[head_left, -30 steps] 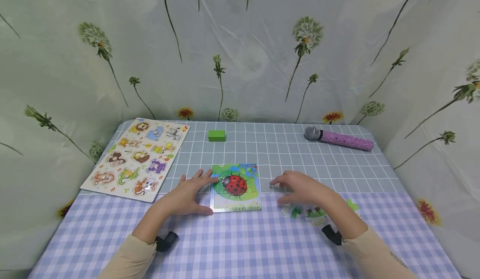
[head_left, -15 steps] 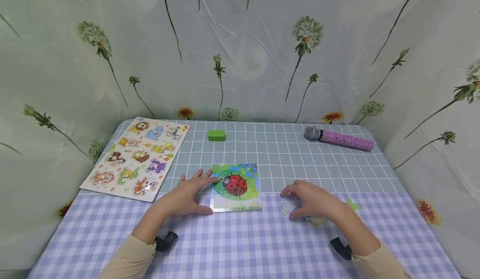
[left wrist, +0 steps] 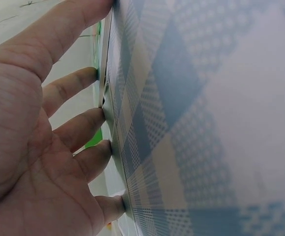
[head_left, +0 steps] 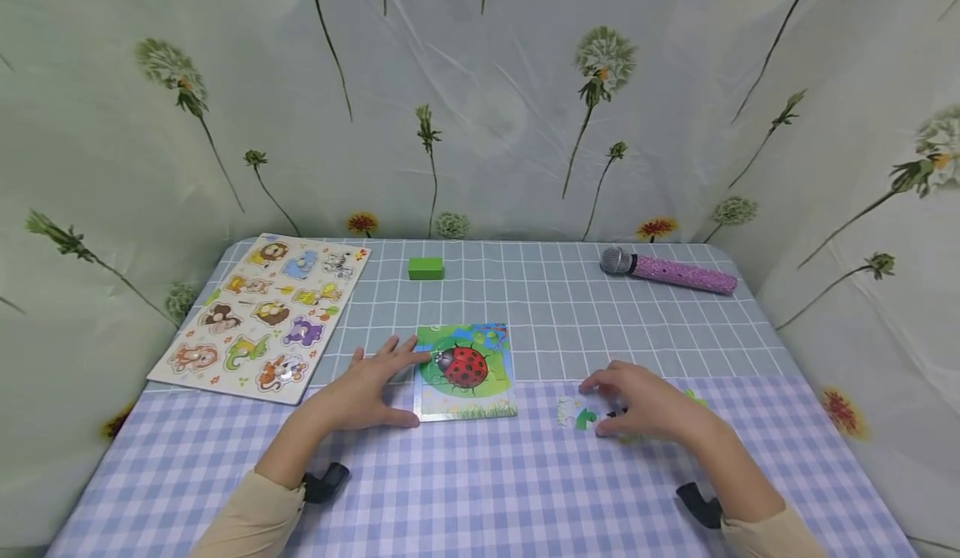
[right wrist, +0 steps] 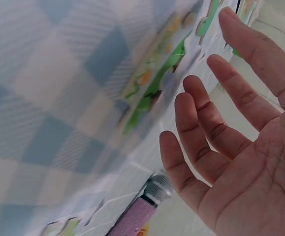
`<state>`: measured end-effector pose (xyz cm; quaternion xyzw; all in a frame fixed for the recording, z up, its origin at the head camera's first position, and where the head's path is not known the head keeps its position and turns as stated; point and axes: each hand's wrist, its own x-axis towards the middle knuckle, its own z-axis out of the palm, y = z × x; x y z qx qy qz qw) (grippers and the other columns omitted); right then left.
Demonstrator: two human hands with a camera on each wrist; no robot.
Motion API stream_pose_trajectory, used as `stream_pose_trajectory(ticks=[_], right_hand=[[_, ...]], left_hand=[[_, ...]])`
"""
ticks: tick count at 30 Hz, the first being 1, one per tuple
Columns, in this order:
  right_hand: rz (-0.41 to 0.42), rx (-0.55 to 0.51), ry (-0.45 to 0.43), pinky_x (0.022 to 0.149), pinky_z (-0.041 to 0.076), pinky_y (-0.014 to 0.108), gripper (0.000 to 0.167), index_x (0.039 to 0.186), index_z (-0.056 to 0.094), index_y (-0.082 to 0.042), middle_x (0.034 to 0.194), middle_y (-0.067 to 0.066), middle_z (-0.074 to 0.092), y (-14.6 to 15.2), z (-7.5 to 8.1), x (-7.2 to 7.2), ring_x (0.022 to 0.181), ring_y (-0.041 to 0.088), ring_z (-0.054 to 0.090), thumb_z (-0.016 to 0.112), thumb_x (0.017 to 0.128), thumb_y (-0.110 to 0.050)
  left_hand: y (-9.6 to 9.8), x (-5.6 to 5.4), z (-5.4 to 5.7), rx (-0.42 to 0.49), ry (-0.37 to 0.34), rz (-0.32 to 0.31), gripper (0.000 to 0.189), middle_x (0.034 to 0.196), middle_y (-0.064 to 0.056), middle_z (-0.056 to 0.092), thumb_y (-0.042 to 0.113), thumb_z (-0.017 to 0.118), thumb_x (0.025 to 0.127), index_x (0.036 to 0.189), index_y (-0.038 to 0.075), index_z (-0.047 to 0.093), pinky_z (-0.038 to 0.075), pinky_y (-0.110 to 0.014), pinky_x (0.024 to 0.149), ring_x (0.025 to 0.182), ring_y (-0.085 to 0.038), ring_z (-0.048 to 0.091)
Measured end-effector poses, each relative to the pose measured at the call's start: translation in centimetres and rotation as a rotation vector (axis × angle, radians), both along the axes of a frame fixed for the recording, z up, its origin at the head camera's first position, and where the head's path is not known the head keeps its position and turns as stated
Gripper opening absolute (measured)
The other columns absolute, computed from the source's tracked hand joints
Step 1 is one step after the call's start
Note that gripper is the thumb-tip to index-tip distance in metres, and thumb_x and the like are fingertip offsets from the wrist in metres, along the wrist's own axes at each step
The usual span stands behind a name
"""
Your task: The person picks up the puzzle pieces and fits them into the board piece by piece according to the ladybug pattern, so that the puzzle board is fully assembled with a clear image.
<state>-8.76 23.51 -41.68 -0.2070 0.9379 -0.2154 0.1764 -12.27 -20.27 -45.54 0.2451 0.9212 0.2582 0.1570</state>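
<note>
A ladybug jigsaw puzzle (head_left: 476, 391) lies in its square frame at the middle of the table, with a red ladybug on green. My left hand (head_left: 360, 394) is spread at its left side, index fingertip overlapping the picture and thumb at the lower left corner. In the left wrist view, the fingertips of the left hand (left wrist: 39, 132) come down at table level. Over loose jigsaw pieces (head_left: 576, 414) to the right hovers my right hand (head_left: 648, 401), its fingers loosely bent and partly hiding them. Seen from the right wrist, its palm is bare and more jigsaw pieces (right wrist: 154, 73) lie beside the fingertips.
A white animal puzzle board (head_left: 258, 324) lies at the back left. Behind the ladybug puzzle stands a green block (head_left: 426, 268), and a pink glittery microphone (head_left: 667, 270) is at the back right. A checkered cloth (head_left: 450, 491) covers the near half of the table.
My right hand has moved right and toward me, from beside the ladybug puzzle to over the loose pieces. The left hand stays at the puzzle; the head view has shifted slightly.
</note>
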Motion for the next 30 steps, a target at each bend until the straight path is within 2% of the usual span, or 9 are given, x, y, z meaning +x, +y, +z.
stream_pose_trajectory(ticks=[5,10,17,24,30], right_hand=[[0.000,-0.025,0.022,0.094,0.058,0.040,0.048,0.124,0.076,-0.015,0.109,-0.006,0.068,0.6,-0.4,0.3,0.103,0.012,0.064,0.094,0.082,-0.029],[-0.012,-0.019,0.045,0.092,0.057,0.038,0.045,0.123,0.077,-0.018,0.109,-0.007,0.068,0.4,-0.8,0.3,0.101,0.009,0.062,0.094,0.082,-0.031],[0.036,-0.017,0.094,0.088,0.057,0.036,0.041,0.121,0.078,-0.018,0.106,-0.009,0.067,-0.4,-1.2,0.1,0.095,0.005,0.060,0.092,0.085,-0.032],[0.059,-0.002,0.122,0.082,0.054,0.031,0.036,0.117,0.079,-0.020,0.101,-0.011,0.066,-1.1,-1.3,-0.3,0.089,0.004,0.055,0.092,0.084,-0.026],[0.092,-0.013,0.112,0.083,0.055,0.031,0.033,0.118,0.080,-0.019,0.100,-0.010,0.067,-1.7,-1.2,-0.8,0.090,0.004,0.057,0.088,0.086,-0.015]], left_hand=[[-0.1,0.1,0.0,0.004,0.000,0.006,0.092,0.177,-0.014,0.030,0.043,0.095,0.079,0.159,0.024,0.053,0.006,-0.089,0.120,0.164,-0.050,0.020],[-0.1,0.1,-0.1,0.007,-0.005,0.013,0.092,0.177,-0.014,0.030,0.043,0.095,0.079,0.159,0.024,0.053,0.005,-0.089,0.120,0.164,-0.050,0.020],[0.0,0.1,0.0,-0.001,-0.010,0.014,0.093,0.177,-0.014,0.030,0.042,0.096,0.079,0.159,0.023,0.053,0.005,-0.089,0.120,0.165,-0.050,0.019],[0.1,0.1,0.2,0.001,-0.007,0.010,0.093,0.177,-0.014,0.029,0.042,0.095,0.080,0.160,0.024,0.052,0.005,-0.088,0.121,0.165,-0.049,0.019],[0.2,0.1,0.3,-0.003,-0.017,0.011,0.092,0.177,-0.014,0.029,0.042,0.095,0.080,0.159,0.024,0.053,0.005,-0.088,0.121,0.165,-0.048,0.018]])
